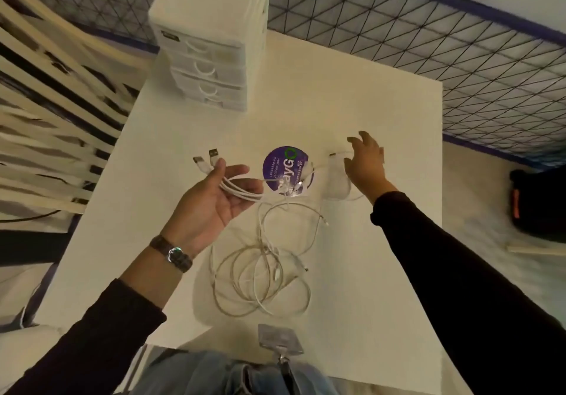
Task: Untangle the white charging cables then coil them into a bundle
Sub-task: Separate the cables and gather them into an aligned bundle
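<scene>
Several white charging cables lie in loose tangled loops on the white table in front of me. My left hand, palm up above the table, holds a few cable ends between thumb and fingers; their USB plugs stick out past the fingertips. Strands run from that hand down into the loops. My right hand hovers with fingers spread over another cable end lying at the right of a purple sticker. It grips nothing.
A round purple sticker sits mid-table with cable ends lying over it. A white drawer unit stands at the table's far left. A badge holder hangs near the front edge. A wire grid fence lines the back.
</scene>
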Available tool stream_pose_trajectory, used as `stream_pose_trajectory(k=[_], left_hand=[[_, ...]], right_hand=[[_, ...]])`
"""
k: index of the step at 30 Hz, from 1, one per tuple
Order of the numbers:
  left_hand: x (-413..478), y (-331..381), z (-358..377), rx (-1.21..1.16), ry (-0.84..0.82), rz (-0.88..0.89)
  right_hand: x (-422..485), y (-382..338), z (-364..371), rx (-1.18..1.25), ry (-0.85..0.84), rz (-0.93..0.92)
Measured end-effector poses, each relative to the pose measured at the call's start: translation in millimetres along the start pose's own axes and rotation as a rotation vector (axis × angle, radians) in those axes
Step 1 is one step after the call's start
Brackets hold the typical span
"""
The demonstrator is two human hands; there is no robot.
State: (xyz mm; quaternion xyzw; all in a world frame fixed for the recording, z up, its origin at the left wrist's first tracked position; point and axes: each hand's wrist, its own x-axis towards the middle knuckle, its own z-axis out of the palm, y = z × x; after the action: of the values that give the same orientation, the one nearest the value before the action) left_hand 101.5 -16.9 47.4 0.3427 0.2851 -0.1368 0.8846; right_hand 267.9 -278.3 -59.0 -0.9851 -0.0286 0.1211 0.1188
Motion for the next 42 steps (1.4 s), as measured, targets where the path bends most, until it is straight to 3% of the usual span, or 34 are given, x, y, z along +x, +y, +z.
stream_pose_trajectory(k=[2, 5, 8, 10, 13, 18, 22, 27, 36, 42], left_hand=[[-0.7, 2.9, -6.4, -0.02, 0.007, 0.006], [-5.9, 4.1, -13.4, -0.06, 0.02, 0.02], [-12.9, 1.9, -15.4, -0.129, 0.054, 0.046], [-18.1, 2.0, -13.6, -0.174, 0.047, 0.069], [-28.4, 4.8, -4.3, -0.206, -0.021, 0.122], [-40.5, 3.3, 14.6, -0.145, -0.055, 0.145], [-47.4, -2.4, 22.7, -0.03, -0.066, 0.129], [-59.7, -12.5, 33.6, 0.131, -0.139, 0.134], [-77.4, -38.3, 60.9, 0.295, -0.203, 0.146], [-71.3, -41.6, 73.8, 0.527, -0.123, 0.265]], right_hand=[[9.4, 16.8, 13.5, 0.03, -0.129, 0.151], [5.9, 27.5, 25.4, 0.284, -0.185, 0.384], [-5.7, 30.9, 20.8, 0.717, -0.218, 0.671], [-18.3, 33.1, 5.7, 1.012, -0.297, 0.764], [-43.0, 32.8, -29.9, 1.304, -0.381, 0.706], [-107.1, 11.3, -84.2, 1.652, -0.226, 0.356], [-165.2, -25.5, -106.1, 1.606, -0.083, 0.133], [-219.1, -75.2, -108.5, 1.348, 0.081, 0.035], [-246.1, -113.3, -89.4, 1.176, 0.06, -0.043], [-236.7, -112.4, -97.6, 0.993, 0.066, -0.148]])
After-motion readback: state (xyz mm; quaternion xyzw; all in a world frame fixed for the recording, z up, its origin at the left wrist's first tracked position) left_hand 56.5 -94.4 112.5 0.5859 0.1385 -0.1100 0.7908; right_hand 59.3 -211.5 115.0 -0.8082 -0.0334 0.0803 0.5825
